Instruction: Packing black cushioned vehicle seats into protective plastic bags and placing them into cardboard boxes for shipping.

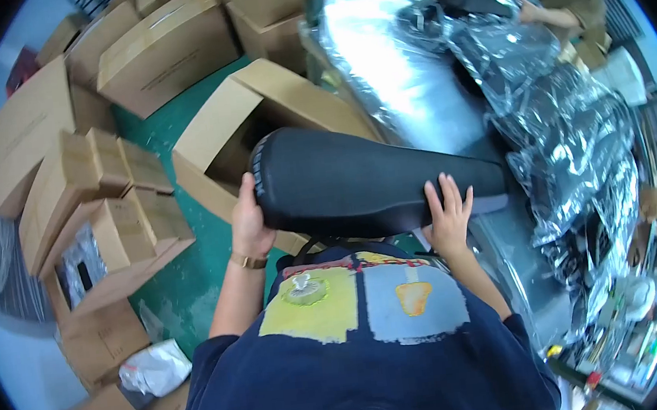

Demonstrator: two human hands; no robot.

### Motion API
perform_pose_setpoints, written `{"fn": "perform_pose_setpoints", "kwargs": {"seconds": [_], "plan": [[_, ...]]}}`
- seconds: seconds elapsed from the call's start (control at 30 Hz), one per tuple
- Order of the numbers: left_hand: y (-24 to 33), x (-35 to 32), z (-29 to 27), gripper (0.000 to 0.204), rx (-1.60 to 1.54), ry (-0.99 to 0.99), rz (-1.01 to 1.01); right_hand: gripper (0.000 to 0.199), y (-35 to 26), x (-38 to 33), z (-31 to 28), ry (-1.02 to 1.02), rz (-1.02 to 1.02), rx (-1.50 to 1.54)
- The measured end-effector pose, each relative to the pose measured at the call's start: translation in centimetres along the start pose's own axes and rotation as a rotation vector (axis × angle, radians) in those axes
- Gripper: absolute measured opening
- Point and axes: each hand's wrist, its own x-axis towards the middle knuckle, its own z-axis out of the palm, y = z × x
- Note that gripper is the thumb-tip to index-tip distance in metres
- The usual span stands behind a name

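A long black padded seat (341, 176), like one from a motorcycle, lies crosswise in front of my body. Its broad end is to the left and it narrows to the right. My left hand (249, 222) grips the broad end, with the fingers partly hidden behind it. On the narrow part rests my right hand (450, 213), its fingers spread over the near side and top; the thumb is mostly hidden. Just beyond the seat, an open cardboard box (222, 124) stands with its flaps up and its inside dark.
On the right, a metal-topped table (385, 57) bears a heap of black items in clear plastic (550, 128). Another person (574, 7) reaches onto the heap from the far side. Stacked cartons (159, 51) line the left and back. A white bag (154, 368) lies lower left.
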Motion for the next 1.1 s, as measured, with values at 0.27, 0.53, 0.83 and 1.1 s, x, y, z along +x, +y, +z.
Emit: {"fn": "perform_pose_setpoints", "kwargs": {"seconds": [0.27,0.53,0.83,1.1], "plan": [[4.7,0.9,3.2,0.047,0.072,-0.199,-0.135,0.063,0.5,2.9,-4.4,0.083,-0.115,0.184],[1.9,7.3,7.0,0.019,0.482,-0.282,-0.183,0.066,2.0,-3.6,-6.2,-0.2,0.273,0.669],[-14.4,20.1,18.6,0.023,1.484,-0.483,0.458,0.07,6.3,-15.4,-7.0,-0.094,0.867,0.952],[-24.9,22.4,25.8,0.027,1.939,-0.715,0.988,0.072,7.1,-20.8,-5.7,0.011,1.215,1.265]]}}
